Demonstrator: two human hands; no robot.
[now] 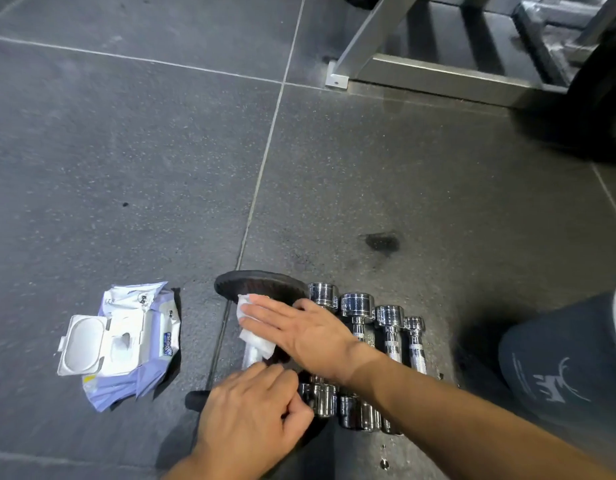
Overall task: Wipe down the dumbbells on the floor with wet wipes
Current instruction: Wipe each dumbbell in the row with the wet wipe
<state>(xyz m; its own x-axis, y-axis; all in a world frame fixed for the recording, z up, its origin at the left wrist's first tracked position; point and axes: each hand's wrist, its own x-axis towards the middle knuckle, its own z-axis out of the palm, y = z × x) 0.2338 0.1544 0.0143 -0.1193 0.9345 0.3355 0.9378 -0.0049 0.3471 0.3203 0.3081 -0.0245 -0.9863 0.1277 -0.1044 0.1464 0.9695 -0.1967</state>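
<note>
Bare floor (126, 150) is spreading across the left and far middle, giving a hand free passage. The wipes pack (126, 341) is lying near left, an open strip separating it from the black-plated dumbbell (261, 285). 4 chrome dumbbells (358, 306) are crowding its right side; a knee (569, 362) is blocking near right, a metal rack (421, 74) far right.

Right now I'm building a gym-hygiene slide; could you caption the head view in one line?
Right hand presses a wet wipe onto the black-plated dumbbell while the left hand grips its near end.
</note>
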